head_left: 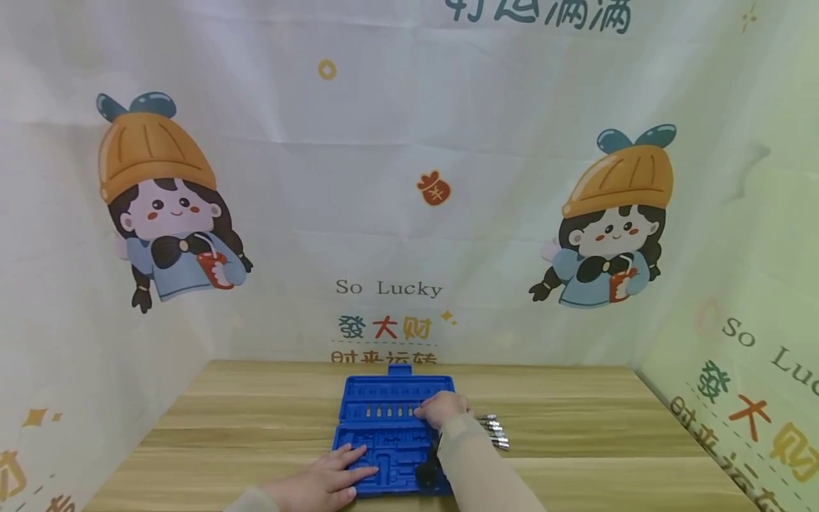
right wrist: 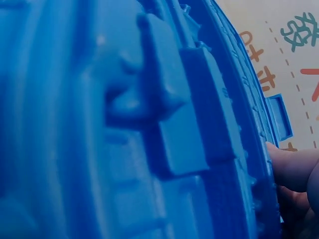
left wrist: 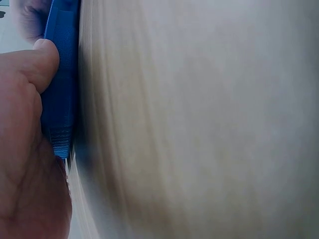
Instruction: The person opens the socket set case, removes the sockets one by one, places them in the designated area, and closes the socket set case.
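Note:
An open blue plastic tool case (head_left: pixel 384 421) lies on the table, its moulded lower half towards me and its lid at the back. Several small metal bits (head_left: pixel 389 411) stand in a row in the lid. At the right end of that row my right hand (head_left: pixel 444 409) pinches with thumb and fingertips; the small bit there is mostly hidden by the fingers. My left hand (head_left: pixel 329 480) rests on the front left of the case, fingers spread over the moulded half. In the left wrist view its thumb (left wrist: pixel 45 62) presses the case's side wall (left wrist: pixel 62 99).
Several silver socket bits (head_left: pixel 495 432) lie loose on the wooden table (head_left: pixel 576 427), right of the case and partly behind the right forearm. A latch tab (head_left: pixel 399 370) sticks out from the lid's far edge. A printed cloth backdrop (head_left: pixel 384 235) rises behind the table.

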`<state>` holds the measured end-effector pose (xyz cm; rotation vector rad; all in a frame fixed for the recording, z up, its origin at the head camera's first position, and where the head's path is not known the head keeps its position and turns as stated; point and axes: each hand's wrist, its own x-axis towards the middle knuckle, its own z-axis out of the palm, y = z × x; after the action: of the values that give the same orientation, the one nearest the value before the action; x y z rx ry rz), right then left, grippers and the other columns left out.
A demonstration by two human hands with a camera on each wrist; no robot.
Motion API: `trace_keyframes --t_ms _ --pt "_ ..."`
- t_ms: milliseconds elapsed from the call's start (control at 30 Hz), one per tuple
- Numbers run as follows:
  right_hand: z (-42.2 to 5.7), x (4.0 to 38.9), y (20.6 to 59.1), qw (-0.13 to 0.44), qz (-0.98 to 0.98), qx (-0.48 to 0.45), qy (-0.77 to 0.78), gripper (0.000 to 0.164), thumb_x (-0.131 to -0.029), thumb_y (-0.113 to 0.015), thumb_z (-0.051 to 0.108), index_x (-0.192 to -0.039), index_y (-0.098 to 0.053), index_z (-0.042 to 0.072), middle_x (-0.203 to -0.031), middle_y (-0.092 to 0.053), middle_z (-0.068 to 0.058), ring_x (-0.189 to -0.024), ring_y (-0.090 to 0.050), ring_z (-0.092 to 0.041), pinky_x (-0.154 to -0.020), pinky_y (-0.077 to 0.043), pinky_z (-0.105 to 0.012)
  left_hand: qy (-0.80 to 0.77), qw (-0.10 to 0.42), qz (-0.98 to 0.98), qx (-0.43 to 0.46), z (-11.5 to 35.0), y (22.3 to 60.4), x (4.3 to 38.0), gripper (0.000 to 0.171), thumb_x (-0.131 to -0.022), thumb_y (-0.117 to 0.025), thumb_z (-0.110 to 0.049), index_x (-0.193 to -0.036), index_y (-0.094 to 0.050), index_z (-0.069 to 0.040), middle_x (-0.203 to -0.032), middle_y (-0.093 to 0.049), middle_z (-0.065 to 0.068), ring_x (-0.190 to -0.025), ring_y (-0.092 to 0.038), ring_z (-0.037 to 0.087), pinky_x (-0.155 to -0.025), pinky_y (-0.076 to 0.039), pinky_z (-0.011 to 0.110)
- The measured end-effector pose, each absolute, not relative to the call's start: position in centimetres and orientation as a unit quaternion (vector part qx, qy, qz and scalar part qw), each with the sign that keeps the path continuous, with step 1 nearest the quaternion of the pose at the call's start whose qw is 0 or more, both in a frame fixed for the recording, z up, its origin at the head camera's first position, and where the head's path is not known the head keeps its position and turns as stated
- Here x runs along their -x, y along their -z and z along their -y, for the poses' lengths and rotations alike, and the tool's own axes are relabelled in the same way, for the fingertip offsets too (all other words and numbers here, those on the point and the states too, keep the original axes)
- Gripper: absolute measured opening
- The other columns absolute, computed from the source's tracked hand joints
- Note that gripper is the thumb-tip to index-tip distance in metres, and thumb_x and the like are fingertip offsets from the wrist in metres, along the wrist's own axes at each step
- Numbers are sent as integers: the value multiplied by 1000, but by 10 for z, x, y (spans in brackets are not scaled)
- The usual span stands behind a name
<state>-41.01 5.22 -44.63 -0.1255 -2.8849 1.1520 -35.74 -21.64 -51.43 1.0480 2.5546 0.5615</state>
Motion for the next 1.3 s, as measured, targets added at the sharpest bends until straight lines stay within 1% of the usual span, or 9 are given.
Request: trace_keyframes --t_ms 133,333,533,733,833,967,1067,1167,1300 --pt "-52 410 447 24 909 44 -414 10 -80 -79 16 -76 -71 12 -97 -60 -12 -116 -40 -44 -105 -15 -63 -197 169 -906 -333 202 474 326 46 -102 -38 -45 -148 -37 -38 -158 -25 4 -143 -16 41 -105 -25 65" --pt "-52 409 448 26 911 44 -410 8 -82 -77 19 -80 -74 12 -102 -59 -15 -117 -41 -45 -106 -14 -65 -190 165 -914 -318 195 460 315 45 -103 -40 -42 -147 -40 -35 -157 -27 5 -143 -18 41 -106 -25 63" --pt "-53 411 451 19 916 43 -399 11 -84 -76 21 -79 -71 13 -100 -57 -14 -113 -43 -43 -104 -18 -63 -186 160 -913 -324 195 461 316 45 -103 -41 -40 -147 -40 -34 -157 -27 6 -142 -18 42 -105 -26 64" --pt "-55 412 452 10 917 38 -398 12 -86 -74 22 -80 -68 14 -101 -55 -13 -112 -42 -41 -100 -27 -61 -192 159 -910 -330 197 461 316 45 -103 -40 -40 -147 -40 -33 -157 -26 8 -142 -17 42 -106 -25 64" --pt "-57 412 453 17 904 36 -425 10 -87 -73 22 -86 -70 12 -106 -56 -15 -115 -41 -42 -99 -28 -62 -196 156 -906 -342 198 462 317 45 -103 -39 -42 -148 -39 -34 -157 -25 8 -142 -17 43 -105 -24 65" --pt "-60 412 451 18 877 17 -479 16 -89 -70 19 -99 -72 7 -113 -56 -17 -118 -38 -42 -100 -28 -62 -201 154 -900 -355 203 463 320 46 -103 -35 -45 -149 -34 -38 -159 -21 5 -145 -13 37 -104 -24 67" --pt "-65 412 450 10 872 -11 -489 19 -90 -70 18 -103 -70 4 -113 -59 -15 -114 -45 -39 -97 -35 -59 -198 155 -900 -356 203 465 321 46 -103 -35 -46 -149 -33 -40 -159 -21 4 -145 -12 36 -105 -24 66" --pt "-71 412 450 0 872 -41 -487 21 -90 -69 17 -104 -68 2 -108 -62 -12 -104 -54 -31 -91 -43 -52 -192 158 -896 -367 206 473 326 48 -104 -34 -46 -150 -30 -38 -160 -18 5 -144 -11 38 -105 -23 66" --pt "-79 409 445 -11 872 -68 -484 19 -91 -67 15 -103 -64 1 -102 -63 -9 -92 -57 -24 -83 -48 -45 -198 151 -895 -371 212 497 341 47 -102 -31 -52 -149 -27 -45 -160 -15 -1 -145 -9 36 -105 -22 67"
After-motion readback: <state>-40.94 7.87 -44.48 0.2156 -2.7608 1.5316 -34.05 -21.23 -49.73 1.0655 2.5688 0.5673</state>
